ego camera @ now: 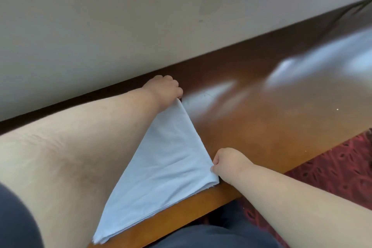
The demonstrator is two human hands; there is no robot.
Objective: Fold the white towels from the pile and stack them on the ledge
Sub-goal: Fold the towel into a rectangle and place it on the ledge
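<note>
White cloth, a folded towel [161,159], lies flat on the glossy wooden tabletop [251,110] near its front edge, under the left forearm. The left hand [164,88] pinches its far corner beside the pale wall [100,26]. The right hand [227,162] pinches the near right corner. Red patterned carpet [332,171] shows at right.

Bare wooden ledge [261,119] right of the towel [161,167], wall [120,26] closing the far edge, possibly blurred towels [322,56] far right.
</note>
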